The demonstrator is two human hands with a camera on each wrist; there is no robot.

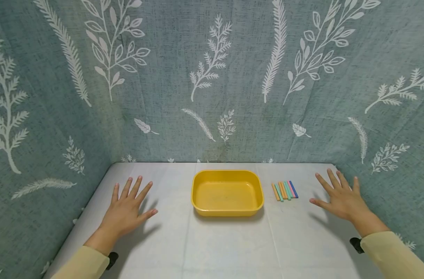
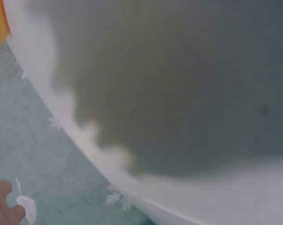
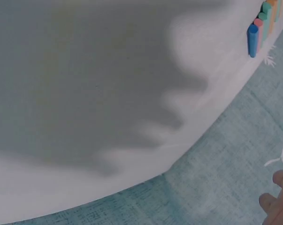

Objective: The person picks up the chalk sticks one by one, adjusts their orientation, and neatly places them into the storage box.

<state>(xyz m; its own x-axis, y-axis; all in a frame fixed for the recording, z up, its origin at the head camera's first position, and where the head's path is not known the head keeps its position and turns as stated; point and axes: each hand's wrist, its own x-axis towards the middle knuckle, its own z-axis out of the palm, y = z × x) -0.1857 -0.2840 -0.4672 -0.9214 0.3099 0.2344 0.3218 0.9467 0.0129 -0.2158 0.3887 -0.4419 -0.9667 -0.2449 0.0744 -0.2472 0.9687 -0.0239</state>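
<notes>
In the head view a yellow rectangular tub (image 1: pixel 227 212) with rounded corners stands mid-table, its inside bare. Just right of it lie several coloured chalk sticks (image 1: pixel 285 190) side by side, in orange, green, pink and blue. My left hand (image 1: pixel 126 211) is spread over the table, left of the tub, holding nothing. On the other side my right hand (image 1: pixel 345 199) is spread the same way, to the right of the chalk, also holding nothing. The right wrist view shows the ends of the chalk, with the blue stick (image 3: pixel 253 41) nearest. Both hands cast shadows on the table.
A white cloth covers the table (image 1: pixel 229 248). Grey-green fabric (image 1: pixel 246 77) printed with white leaves rises behind it and along both sides. A dark band (image 1: pixel 356 245) shows at the right wrist, beside the pale yellow sleeve (image 1: pixel 394 252).
</notes>
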